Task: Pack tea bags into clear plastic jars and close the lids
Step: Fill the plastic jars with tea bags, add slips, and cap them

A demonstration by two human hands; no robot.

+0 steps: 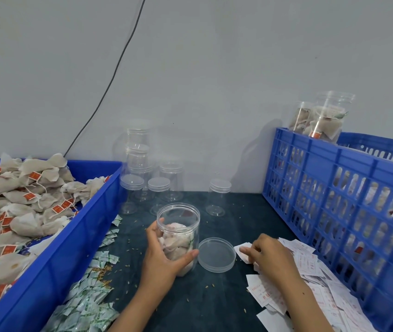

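Observation:
A clear plastic jar [181, 226] stands upright and lidless on the dark table, partly filled with beige tea bags. My left hand [160, 256] wraps around its lower half. The jar's clear lid [216, 254] lies flat just to its right. My right hand [271, 256] rests on a heap of white paper slips [310, 279], fingers pinching the edge of one slip. Loose tea bags [18, 212] with red tags fill the blue bin [71, 255] on the left.
Several empty lidded jars [142, 183] stand stacked against the back wall. A tall blue crate [334, 188] on the right holds filled jars, two more on top [322, 118]. Small green-white sachets [90, 298] lie along the bin's side. A black cable hangs down the wall.

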